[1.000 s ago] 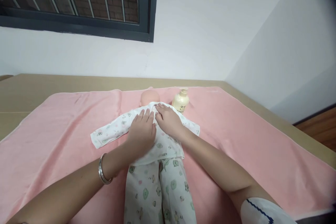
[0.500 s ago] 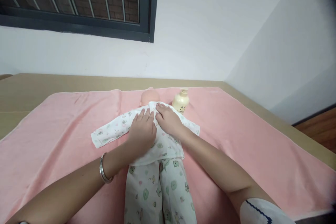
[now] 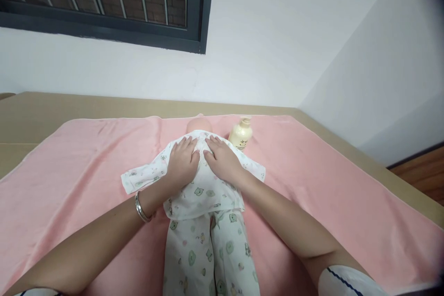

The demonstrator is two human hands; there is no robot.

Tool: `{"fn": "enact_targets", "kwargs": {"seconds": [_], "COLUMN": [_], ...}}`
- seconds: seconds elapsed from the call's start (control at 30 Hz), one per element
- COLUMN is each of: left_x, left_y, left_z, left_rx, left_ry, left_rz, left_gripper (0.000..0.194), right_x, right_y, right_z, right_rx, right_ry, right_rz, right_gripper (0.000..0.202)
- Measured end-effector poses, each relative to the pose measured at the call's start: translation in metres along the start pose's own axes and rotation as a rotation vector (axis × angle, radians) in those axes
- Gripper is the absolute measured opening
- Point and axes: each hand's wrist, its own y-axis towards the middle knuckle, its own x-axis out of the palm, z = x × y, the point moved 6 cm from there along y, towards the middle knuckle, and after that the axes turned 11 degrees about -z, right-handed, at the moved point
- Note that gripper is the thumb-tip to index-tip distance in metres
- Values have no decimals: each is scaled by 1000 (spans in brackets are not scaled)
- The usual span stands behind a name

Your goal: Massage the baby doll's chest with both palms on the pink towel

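Observation:
A baby doll, its bare head [image 3: 199, 125] at the far end, lies stretched out in a white printed top [image 3: 204, 199] and matching trousers [image 3: 190, 249]. My left hand [image 3: 182, 159] rests flat on the left upper part of the top, fingers pointing toward the head. Opposite it, my right hand [image 3: 223, 159] lies flat on the right upper part, fingers extended. Both palms touch the cloth and neither grips anything. A silver bangle [image 3: 140, 208] circles my left wrist. The doll's hands and feet are not visible.
A cream pump bottle [image 3: 240, 134] stands just beyond my right hand, beside the doll's head. Beneath everything a pink blanket [image 3: 86, 185] covers a tan surface [image 3: 69, 104]. Behind rise a white wall [image 3: 260, 46] and a dark-framed barred window [image 3: 201, 9].
My left hand has moved up the top toward the doll's shoulder and now lies flat there. My right hand stays in nearly the same place.

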Motion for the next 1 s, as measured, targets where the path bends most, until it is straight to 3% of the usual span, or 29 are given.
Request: {"fn": "enact_targets", "kwargs": {"seconds": [0.2,0.47,0.57,0.73,0.83,1.0], "left_x": [-4,-9,-13,-18,-17,-9], "left_y": [0,-24,-16,8,3,-25], "left_z": [2,30,26,5,9,35], "left_rx": [14,41,55,36,21,60], "left_ry": [63,292,260,138,191,308], "left_rz": [26,27,-28,-134,-68,14], "left_gripper": [51,51,51,51,50,50], "right_x": [3,-3,3,12,7,-5], "right_y": [7,12,-2,-30,-21,9], "right_z": [9,15,-2,-36,-25,14], "right_rx": [19,11,58,-21,-40,33], "right_ry": [20,36,-82,-260,-165,19], "right_rz": [-21,-11,1,15,19,15], "right_gripper": [57,53,55,55,53,51]}}
